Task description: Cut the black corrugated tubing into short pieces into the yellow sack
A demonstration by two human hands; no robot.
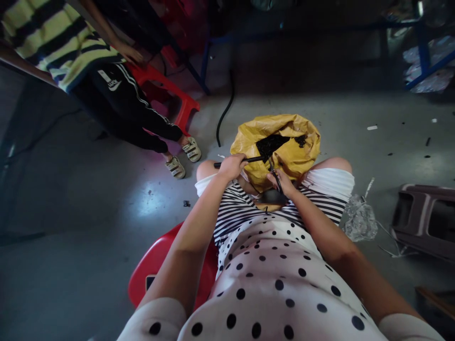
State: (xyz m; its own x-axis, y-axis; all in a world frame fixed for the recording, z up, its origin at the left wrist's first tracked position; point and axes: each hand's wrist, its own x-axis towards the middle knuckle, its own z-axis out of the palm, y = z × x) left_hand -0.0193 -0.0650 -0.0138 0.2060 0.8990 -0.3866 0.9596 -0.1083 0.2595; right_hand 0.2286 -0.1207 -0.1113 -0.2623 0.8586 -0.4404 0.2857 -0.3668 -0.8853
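My left hand (232,167) is closed around a thin black tube (254,159), which lies roughly level and sticks out on both sides of the fist. In my right hand (285,183) is a pair of dark scissors (275,176), its blades pointing up toward the tube's right end. Whether the blades touch the tube I cannot tell. Just beyond both hands, between my knees, stands a yellow sack (245,134) with its mouth open. Black pieces (273,144) lie inside it, too dark to make out singly.
A person in dark trousers (124,102) stands at upper left by a red stool (165,85). A black tube length (224,116) lies on the floor. Clear plastic (359,219) and a grey-brown stool (419,215) are at right. Beneath me is a red seat (152,265).
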